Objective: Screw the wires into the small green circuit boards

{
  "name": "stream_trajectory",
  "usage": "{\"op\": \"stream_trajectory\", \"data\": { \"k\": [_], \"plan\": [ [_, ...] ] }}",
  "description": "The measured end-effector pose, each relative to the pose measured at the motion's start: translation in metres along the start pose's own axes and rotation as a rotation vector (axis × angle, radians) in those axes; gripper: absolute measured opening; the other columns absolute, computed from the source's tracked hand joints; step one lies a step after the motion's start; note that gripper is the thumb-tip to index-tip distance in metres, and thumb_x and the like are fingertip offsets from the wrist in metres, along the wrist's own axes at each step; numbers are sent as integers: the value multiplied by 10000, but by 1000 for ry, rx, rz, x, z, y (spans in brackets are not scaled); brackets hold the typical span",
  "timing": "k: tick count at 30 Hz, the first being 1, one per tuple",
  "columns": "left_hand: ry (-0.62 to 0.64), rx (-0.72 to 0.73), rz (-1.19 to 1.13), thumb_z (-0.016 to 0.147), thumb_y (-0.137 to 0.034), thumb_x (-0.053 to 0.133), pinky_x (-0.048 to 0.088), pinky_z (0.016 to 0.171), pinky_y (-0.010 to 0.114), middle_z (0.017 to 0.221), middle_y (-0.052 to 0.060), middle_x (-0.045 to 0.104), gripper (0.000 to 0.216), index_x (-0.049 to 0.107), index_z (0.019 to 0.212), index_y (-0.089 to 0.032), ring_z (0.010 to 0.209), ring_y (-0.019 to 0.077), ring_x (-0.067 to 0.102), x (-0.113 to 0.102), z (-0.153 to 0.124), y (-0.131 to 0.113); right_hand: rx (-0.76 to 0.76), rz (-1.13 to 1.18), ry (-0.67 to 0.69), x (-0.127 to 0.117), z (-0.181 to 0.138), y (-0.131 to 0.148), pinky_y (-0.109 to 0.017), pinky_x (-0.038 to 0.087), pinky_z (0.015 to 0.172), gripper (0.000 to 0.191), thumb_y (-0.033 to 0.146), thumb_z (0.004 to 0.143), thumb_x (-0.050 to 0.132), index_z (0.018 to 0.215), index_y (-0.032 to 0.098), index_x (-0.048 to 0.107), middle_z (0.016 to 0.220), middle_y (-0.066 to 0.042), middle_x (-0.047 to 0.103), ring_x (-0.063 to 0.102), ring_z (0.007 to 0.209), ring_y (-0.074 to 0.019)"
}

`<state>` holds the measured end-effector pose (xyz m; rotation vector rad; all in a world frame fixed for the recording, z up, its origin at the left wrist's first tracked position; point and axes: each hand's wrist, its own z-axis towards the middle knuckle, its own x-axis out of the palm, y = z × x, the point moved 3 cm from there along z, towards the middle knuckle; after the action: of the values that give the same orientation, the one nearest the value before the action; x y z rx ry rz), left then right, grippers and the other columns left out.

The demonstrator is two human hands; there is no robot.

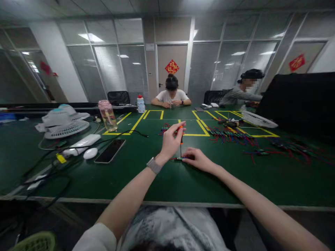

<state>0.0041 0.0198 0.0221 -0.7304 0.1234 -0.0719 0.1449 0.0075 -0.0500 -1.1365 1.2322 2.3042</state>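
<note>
Lying by right hand: circuit board

Screwdriver handle is partly hidden by left hand. Board at screwdriver tip is too small to read. Wires far right of screwdriver: blurred. Green basket, far left of screwdriver, is cut off.

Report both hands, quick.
Left hand: holding the screwdriver, shaft down.
Right hand: fingertips at the small board; whether gripping it cannot be told.
</note>
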Motion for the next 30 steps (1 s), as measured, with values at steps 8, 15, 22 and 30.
{"op": "stream_trajectory", "data": {
  "k": [8,15,22,30],
  "plan": [
    [-127,96,335,837,-305,643,474,818,276,908,39,539,126,687,872,-193,873,149,553,-10,-2,-18,11,-31,-16,-1,-2,2,-268,447,689,178,284,824,619,907,166,723,831,-47,607,564,729,-144],
    [-11,74,201,968,-215,355,443,983,325,1209,87,588,330,579,1209,-188,1112,177,572,-5,-2,-14,5,-20,-13,-1,-3,4,-263,450,697,175,287,827,617,902,167,720,835,-43,605,574,741,-141],
    [-76,-4,46,917,-263,508,541,747,256,1103,84,665,237,643,1093,-182,914,166,666,-6,0,-7,12,-4,-11,-1,-3,4,-275,458,712,184,292,826,617,906,165,723,844,-51,608,579,754,-149],
    [-127,79,232,830,-296,652,495,733,230,914,37,566,127,704,896,-200,836,129,579,-9,0,-15,10,-6,-18,-1,-3,2,-274,454,688,182,295,820,624,898,160,719,831,-51,607,571,729,-147]
  ]
}}
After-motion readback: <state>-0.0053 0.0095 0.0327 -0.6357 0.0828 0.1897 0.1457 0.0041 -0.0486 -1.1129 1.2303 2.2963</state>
